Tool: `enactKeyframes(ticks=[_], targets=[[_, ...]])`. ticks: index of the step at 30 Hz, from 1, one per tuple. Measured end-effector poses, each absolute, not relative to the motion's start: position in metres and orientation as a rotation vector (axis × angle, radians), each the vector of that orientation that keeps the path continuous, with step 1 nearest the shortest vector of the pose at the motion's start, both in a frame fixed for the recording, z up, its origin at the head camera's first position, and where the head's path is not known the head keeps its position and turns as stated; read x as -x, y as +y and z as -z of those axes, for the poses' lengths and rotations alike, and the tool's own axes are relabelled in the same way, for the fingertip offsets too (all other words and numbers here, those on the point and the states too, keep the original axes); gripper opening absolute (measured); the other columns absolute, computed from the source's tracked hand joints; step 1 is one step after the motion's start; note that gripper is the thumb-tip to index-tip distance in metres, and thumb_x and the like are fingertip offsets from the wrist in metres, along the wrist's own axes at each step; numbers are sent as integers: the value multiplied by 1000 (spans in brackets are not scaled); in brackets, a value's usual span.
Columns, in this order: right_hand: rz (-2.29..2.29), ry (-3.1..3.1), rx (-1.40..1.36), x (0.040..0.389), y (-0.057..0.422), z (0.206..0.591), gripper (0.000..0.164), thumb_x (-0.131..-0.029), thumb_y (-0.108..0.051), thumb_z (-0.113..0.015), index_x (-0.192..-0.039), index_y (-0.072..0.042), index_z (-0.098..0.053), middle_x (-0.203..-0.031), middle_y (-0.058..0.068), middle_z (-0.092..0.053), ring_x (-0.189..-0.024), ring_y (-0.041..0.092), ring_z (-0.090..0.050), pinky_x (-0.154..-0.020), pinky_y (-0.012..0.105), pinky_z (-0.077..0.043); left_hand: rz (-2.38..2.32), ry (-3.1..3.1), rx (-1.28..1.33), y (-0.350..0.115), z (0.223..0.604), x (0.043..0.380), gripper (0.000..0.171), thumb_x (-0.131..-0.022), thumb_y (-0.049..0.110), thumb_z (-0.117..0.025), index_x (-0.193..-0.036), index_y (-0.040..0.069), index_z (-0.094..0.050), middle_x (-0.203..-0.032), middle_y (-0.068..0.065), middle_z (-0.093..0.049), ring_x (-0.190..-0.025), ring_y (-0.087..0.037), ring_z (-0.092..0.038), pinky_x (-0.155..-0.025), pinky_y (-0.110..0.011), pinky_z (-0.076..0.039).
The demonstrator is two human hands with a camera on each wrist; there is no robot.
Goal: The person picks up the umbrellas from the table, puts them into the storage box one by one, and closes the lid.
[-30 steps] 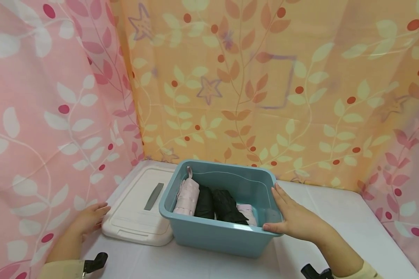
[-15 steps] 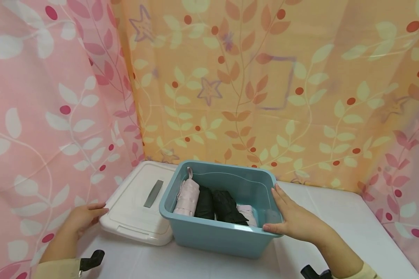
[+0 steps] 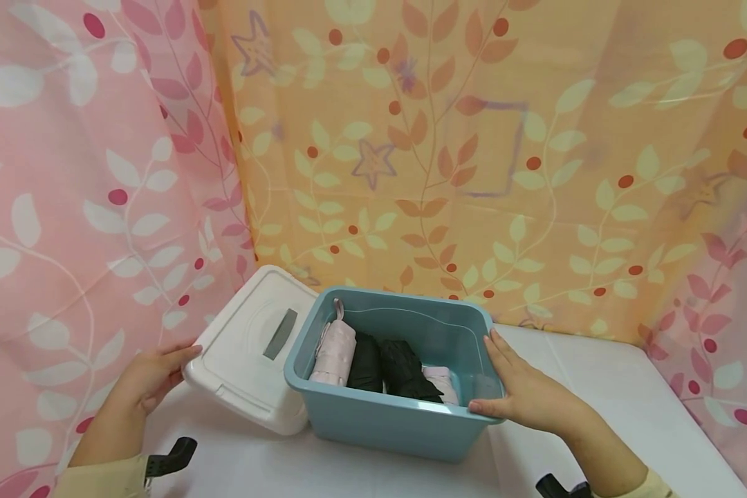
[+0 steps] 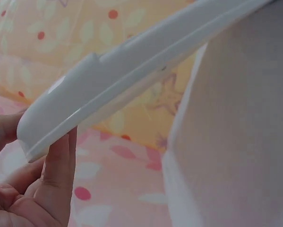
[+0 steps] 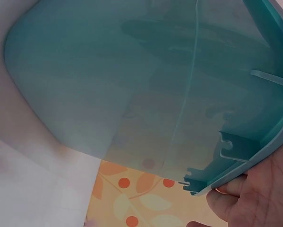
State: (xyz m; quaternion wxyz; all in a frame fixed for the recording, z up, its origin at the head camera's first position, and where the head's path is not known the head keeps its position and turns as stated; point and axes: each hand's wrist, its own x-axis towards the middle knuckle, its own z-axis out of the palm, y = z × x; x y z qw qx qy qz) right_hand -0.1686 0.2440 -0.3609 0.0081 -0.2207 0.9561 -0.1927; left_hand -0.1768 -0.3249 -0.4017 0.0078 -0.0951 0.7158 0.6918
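In the head view, a white lid (image 3: 244,370) with a grey handle strip leans up beside the blue storage bin (image 3: 398,432). My left hand (image 3: 152,379) pinches the lid's near left edge, thumb on one face and fingers underneath, as the left wrist view shows. Its left side is raised off the table. My right hand (image 3: 529,391) rests on the bin's right rim, fingers extended along it and thumb on the front rim. Inside the bin lie a pale pink folded umbrella (image 3: 334,353), two black folded umbrellas (image 3: 404,366) and a small pale bundle (image 3: 440,382).
A white-covered table (image 3: 597,387) bears the bin. Pink patterned cloth (image 3: 99,207) hangs at the left and an orange one (image 3: 436,152) behind. Black camera mounts (image 3: 173,456) sit at both wrists.
My left hand has taken hold of the lid's edge and raised it, tilting the lid up toward the bin. The right hand and the bin have stayed put.
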Motion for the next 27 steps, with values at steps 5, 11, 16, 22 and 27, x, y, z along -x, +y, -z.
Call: enactKeyframes(ticks=[5, 11, 16, 22, 27], targets=[[607, 2987, 691, 169, 244, 362, 114, -69, -70, -59, -144, 3, -13, -152, 17, -5, -136, 39, -15, -100, 59, -26, -2348, 2100, 133, -313, 392, 174, 18, -87, 12, -62, -86, 28, -71, -89, 14, -64, -79, -7, -63, -72, -20, -51], [608, 2987, 690, 168, 246, 362, 114, -70, -70, -59, -144, 3, -13, -152, 17, -4, -136, 39, -14, -100, 59, -25, -2361, 2080, -35, -301, 384, 172, 23, -90, 7, -57, -95, 26, -68, -94, 9, -65, -80, -9, -64, -74, -21, -51], [614, 2984, 693, 168, 246, 362, 113, -71, -69, -59, -144, 4, -13, -152, 18, -4, -136, 40, -14, -99, 60, -25, -2317, 2114, -35, -293, 379, 169, 20, -90, 8, -58, -108, 11, -64, -94, 6, -64, -81, -11, -64, -75, -23, -52], [612, 2982, 699, 169, 247, 362, 114, -71, -68, -60, -144, 4, -12, -152, 19, -4, -135, 41, -13, -100, 60, -24, -2255, 2176, 17, -286, 374, 165, 11, -88, 14, -62, -98, 14, -66, -91, 4, -64, -80, -12, -64, -75, -24, -52], [611, 2977, 719, 170, 245, 360, 114, -71, -68, -60, -144, 5, -12, -151, 20, -3, -135, 41, -13, -100, 60, -24, -2260, 2185, -38, -286, 376, 163, 13, -89, 11, -60, -101, 13, -63, -93, 4, -64, -81, -11, -63, -75, -23, -52]])
